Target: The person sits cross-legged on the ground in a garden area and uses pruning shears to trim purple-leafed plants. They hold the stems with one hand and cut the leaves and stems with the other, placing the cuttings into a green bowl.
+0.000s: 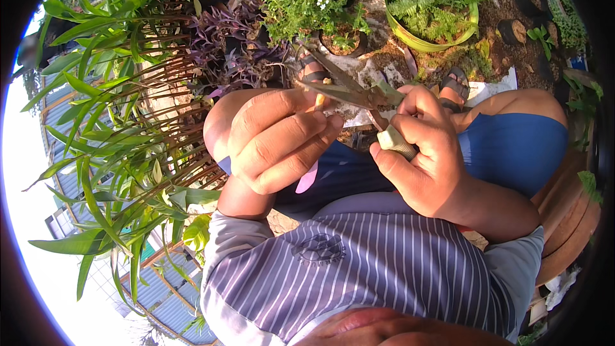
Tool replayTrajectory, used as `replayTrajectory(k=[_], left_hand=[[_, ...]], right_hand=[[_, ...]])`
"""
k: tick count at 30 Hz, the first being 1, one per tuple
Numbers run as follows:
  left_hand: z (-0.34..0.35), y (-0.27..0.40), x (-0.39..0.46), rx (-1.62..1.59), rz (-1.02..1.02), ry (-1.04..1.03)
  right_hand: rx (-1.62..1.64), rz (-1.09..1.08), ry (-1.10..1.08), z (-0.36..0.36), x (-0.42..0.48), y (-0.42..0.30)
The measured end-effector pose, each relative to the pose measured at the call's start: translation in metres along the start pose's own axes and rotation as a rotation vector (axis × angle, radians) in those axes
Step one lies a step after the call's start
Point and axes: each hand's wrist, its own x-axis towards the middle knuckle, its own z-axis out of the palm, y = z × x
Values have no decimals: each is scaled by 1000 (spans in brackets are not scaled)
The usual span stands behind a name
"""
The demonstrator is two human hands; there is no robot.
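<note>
My right hand is wrapped around the handles of a pair of garden shears, one of which ends in a pale ribbed grip. The two worn metal blades point up and to the left, spread apart. Just left of them, my left hand pinches a small yellowish piece, perhaps a stem, close to the lower blade. A pink-purple leaf shows below the left fingers; whether they hold it is unclear. Near the shears' pivot is a grey-green leaf, partly behind my right hand.
Purple-leaved plants and a white-flowered bushy plant stand beyond my knees. A yellow-green pot holds ferns. Tall leafy stalks crowd the left side. Terracotta-coloured pots are close on the right.
</note>
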Motion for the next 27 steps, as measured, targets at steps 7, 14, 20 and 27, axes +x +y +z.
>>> replayTrajectory(k=[7,14,20,27], left_hand=[[-5,0,-3,-14,69,18],[-5,-1,-1,-10,5,-34],[-3,-2,1,11,23,-56],[-3,-1,-5,-55,9,-65]], right_hand=[[64,77,12,-9,9,-2],[57,-16,-101,-4,2,-5],[-5,70,-110,-7,3,-6],[88,216,-81,-11,9,0]])
